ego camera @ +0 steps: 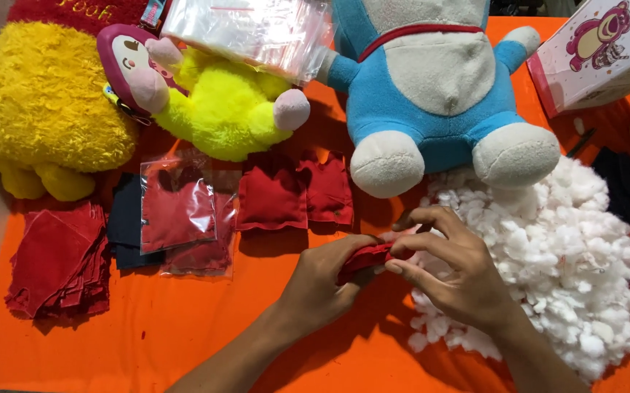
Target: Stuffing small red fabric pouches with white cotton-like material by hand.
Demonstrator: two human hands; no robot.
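My left hand (324, 280) grips a small red fabric pouch (364, 258) just left of a heap of white stuffing (569, 240). My right hand (449, 269) pinches the pouch's open end, fingers bent over it, resting on the edge of the stuffing. Two stuffed red pouches (294, 193) lie above my hands. To the left are red pieces in clear bags (177, 207) and a stack of flat red fabric squares (57, 262).
An orange cloth (184, 327) covers the table. Along the far side sit a yellow plush (38, 102), a neon-yellow doll (213, 102), a blue and white plush (431, 94), a pile of clear bags (249, 29) and a pink box (599, 51). Dark fabric (122, 211) lies under the bags.
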